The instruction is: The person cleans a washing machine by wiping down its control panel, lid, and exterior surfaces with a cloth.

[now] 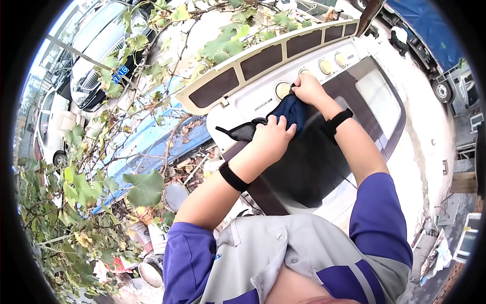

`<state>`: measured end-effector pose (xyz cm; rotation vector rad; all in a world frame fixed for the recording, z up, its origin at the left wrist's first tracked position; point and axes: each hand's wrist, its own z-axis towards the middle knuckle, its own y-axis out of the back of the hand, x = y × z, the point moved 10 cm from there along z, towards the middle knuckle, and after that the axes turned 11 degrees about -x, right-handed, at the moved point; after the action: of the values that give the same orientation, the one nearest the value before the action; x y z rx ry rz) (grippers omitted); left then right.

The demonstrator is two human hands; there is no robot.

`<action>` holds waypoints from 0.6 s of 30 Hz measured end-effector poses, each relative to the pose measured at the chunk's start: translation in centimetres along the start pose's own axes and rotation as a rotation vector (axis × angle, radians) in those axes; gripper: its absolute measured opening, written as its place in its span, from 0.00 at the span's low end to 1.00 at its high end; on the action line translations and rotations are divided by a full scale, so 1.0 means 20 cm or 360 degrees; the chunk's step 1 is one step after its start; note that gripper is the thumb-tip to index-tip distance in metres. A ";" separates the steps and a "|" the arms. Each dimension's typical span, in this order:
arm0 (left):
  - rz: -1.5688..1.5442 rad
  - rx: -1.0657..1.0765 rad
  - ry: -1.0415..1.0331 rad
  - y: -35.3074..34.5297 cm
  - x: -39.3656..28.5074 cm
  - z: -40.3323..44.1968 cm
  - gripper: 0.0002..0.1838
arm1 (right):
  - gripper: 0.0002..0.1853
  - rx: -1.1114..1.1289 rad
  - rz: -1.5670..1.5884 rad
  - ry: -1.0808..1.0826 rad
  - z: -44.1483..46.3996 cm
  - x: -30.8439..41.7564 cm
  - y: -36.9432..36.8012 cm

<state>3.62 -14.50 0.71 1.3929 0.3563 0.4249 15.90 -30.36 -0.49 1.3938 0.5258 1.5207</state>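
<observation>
A dark blue cloth [292, 112] with a black and grey end [242, 132] lies bunched over the control panel [263, 104] of a washing machine. My left hand [271, 139] is closed over the lower part of the cloth, fingertips on the fabric. My right hand [310, 89] pinches the cloth's upper end beside the round cream knobs [325, 66]. Below the hands is the machine's dark see-through lid [304, 167]. Whether the cloth is one piece or several, I cannot tell.
Behind the panel stands a raised flap with brown windows [260, 63]. Vine leaves [144, 188] and branches crowd the left side. A dark car [101, 55] is parked at upper left, a truck with a blue cover [430, 25] at upper right. Buckets [139, 234] stand at lower left.
</observation>
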 end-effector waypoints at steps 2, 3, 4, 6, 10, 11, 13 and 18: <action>0.0040 -0.0010 -0.0007 0.01 -0.01 -0.02 0.34 | 0.05 0.0067 -0.0136 0.0123 -0.04 0.04 -0.03; 0.0054 -0.0036 -0.0009 0.02 -0.02 -0.02 0.34 | 0.05 0.0122 -0.0158 0.0330 -0.06 0.12 -0.03; 0.0064 -0.0055 -0.0014 0.02 -0.02 -0.03 0.34 | 0.05 0.0152 -0.0126 0.0396 -0.08 0.14 -0.04; 0.0068 -0.0087 -0.0007 0.03 -0.02 -0.03 0.34 | 0.06 0.0154 -0.0075 0.0537 -0.08 0.19 -0.03; 0.0054 -0.0114 0.0032 0.02 -0.02 -0.02 0.33 | 0.05 0.0076 -0.0173 0.0691 -0.10 0.23 -0.01; 0.0063 -0.0115 0.0032 0.01 -0.02 -0.03 0.33 | 0.05 0.0054 -0.0238 0.0692 -0.10 0.24 0.00; 0.0049 -0.0066 0.0060 0.01 -0.03 -0.03 0.32 | 0.05 -0.0088 -0.0402 0.0622 -0.08 0.20 0.01; 0.0101 -0.0109 0.0064 0.01 -0.04 -0.01 0.33 | 0.07 -0.0114 -0.0075 0.0335 -0.04 0.06 0.03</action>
<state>2.82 -14.60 0.87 1.3329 0.3279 0.5131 15.13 -29.36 0.50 1.1659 0.6225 1.6414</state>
